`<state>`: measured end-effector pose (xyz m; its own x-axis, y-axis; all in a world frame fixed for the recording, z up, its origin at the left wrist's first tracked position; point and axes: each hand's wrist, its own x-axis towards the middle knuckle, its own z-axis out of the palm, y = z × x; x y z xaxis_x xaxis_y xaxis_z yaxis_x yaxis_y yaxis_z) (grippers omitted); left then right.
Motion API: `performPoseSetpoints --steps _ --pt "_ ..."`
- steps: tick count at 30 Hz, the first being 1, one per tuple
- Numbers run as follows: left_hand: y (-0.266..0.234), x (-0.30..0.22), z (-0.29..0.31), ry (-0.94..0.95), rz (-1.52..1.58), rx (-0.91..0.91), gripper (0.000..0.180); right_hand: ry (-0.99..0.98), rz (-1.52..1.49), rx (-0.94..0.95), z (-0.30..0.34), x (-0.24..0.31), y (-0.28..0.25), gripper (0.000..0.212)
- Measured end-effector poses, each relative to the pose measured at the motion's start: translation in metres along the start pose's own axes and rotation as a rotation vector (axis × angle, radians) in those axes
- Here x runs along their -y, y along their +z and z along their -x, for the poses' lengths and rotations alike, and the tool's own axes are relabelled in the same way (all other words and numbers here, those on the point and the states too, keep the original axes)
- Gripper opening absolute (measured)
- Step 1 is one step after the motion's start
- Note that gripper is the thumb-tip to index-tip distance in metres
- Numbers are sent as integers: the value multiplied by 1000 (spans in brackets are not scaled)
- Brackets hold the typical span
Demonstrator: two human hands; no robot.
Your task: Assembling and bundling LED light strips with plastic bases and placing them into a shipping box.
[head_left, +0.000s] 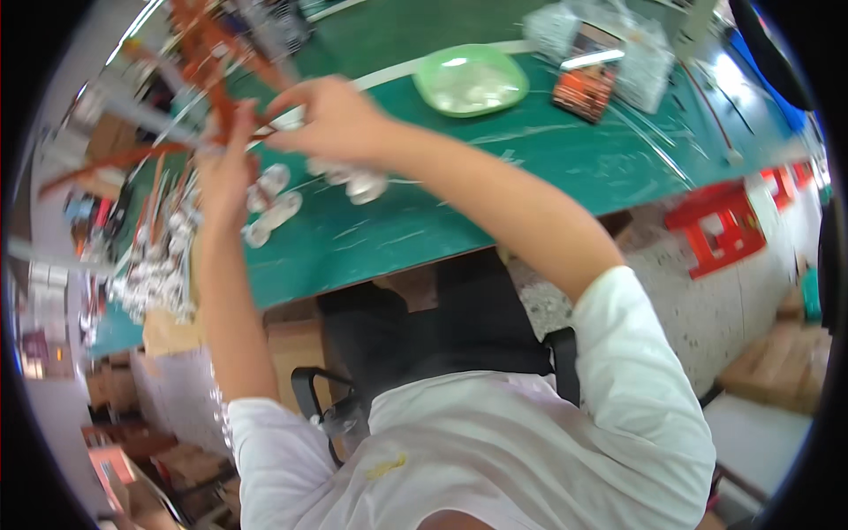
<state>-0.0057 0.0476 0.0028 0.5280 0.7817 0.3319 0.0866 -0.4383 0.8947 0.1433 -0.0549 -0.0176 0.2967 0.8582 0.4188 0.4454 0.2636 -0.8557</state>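
My left hand (225, 172) is raised over the table's left part, its fingers closed around a blurred bunch of long reddish-brown strips (205, 49). Some strips rise toward the top edge, and one stretches off to the left. From the right, my right hand (336, 119) reaches across with thumb and fingers pinched at the same bunch, close to the left fingertips. Motion blur hides exactly what sits between its fingertips. Just below the hands, small whitish, clear round pieces (281, 210) lie on the green tabletop (389, 234), with more of them (364, 184) under my right wrist.
A light green bowl (471, 81) with pale contents stands at the back. Right of it lie an orange-and-dark packet (586, 75), a clear plastic bag (643, 66) and thin rods (654, 146). White pieces with brown stems (159, 274) are heaped at left. A red stool (717, 225) stands beyond the table.
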Motion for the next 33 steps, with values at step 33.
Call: performPoseSetpoints --steps 33 --pt "-6 -43 -47 101 712 81 14 -65 182 4 -39 -4 -7 28"
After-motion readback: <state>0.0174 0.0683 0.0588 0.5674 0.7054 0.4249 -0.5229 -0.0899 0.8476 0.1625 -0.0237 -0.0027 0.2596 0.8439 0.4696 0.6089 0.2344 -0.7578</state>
